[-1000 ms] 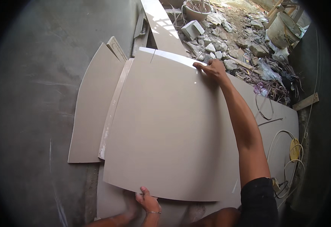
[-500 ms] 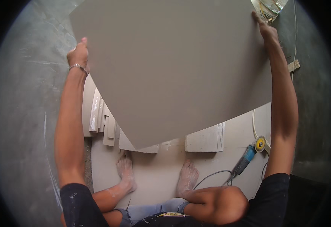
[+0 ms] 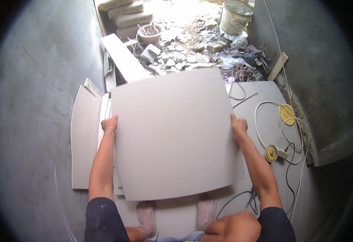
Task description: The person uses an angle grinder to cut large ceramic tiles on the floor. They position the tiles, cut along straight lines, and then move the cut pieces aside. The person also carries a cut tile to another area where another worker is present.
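Observation:
My left hand (image 3: 109,123) grips the left edge of a large square greige tile (image 3: 172,133), fingers curled round it, a bracelet at the wrist. On the opposite edge my right hand (image 3: 238,125) grips the same tile with the thumb along it. The tile is held over my bare, dusty feet (image 3: 206,211) and hides much of what lies beneath. Left of it lie cut tile pieces (image 3: 83,141). An angle grinder with a yellow disc (image 3: 271,153) lies right of my right hand, its body mostly hidden by my arm.
Grey walls (image 3: 35,121) flank me. Ahead are rubble (image 3: 176,58), a dented bucket (image 3: 233,18), a basin (image 3: 149,33), stacked sacks (image 3: 128,18) and a long board (image 3: 124,56). Coiled cables (image 3: 261,105) and a yellow object (image 3: 286,114) lie on the tile-covered floor (image 3: 265,92) at right.
My hands moved from the near and far edges to the two side edges. The tile was raised and tilted half a second ago; now it is lower and squarer to me.

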`<action>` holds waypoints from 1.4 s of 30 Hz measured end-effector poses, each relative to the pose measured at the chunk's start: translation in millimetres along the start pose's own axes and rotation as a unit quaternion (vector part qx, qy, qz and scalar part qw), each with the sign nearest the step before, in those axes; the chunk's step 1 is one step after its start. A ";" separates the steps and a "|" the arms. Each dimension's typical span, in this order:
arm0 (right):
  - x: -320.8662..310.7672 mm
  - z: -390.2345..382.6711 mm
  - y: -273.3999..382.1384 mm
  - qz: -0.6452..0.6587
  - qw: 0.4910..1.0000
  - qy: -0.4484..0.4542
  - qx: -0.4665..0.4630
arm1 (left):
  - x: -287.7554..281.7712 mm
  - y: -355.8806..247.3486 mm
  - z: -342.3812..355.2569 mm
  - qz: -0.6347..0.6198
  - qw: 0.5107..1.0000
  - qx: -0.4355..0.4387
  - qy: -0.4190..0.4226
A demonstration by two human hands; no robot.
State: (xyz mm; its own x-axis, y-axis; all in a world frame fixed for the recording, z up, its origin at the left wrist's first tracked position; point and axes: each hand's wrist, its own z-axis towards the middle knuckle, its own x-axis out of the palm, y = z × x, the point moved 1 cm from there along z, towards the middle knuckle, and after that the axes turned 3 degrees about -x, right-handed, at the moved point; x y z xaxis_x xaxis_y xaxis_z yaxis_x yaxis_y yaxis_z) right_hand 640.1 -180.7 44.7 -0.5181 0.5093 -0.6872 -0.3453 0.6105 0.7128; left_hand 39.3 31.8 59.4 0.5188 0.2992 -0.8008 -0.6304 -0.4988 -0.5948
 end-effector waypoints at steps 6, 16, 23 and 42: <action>26.2 -22.7 -25.0 -0.026 0.998 0.051 -0.014 | 26.5 36.1 1.6 -0.084 0.995 -0.060 0.005; 31.9 -22.4 -22.8 -0.149 0.982 0.081 -0.087 | 60.6 65.6 9.2 -0.052 0.997 -0.055 -0.012; 31.3 -16.3 -34.4 -0.099 0.983 0.106 -0.113 | 70.7 61.5 3.6 -0.047 0.997 -0.059 -0.006; 19.5 -51.5 -49.6 -0.043 0.983 0.141 -0.109 | 43.8 68.1 -25.6 0.106 0.985 -0.112 0.083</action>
State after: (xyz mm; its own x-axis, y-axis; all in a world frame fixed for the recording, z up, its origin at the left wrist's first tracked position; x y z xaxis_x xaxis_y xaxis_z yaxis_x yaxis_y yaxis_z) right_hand 606.9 -232.3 3.1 -0.6657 0.2543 -0.7016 -0.5406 0.4838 0.6883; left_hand 33.8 -9.9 -14.4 0.4882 0.0413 -0.8718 -0.6008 -0.7086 -0.3700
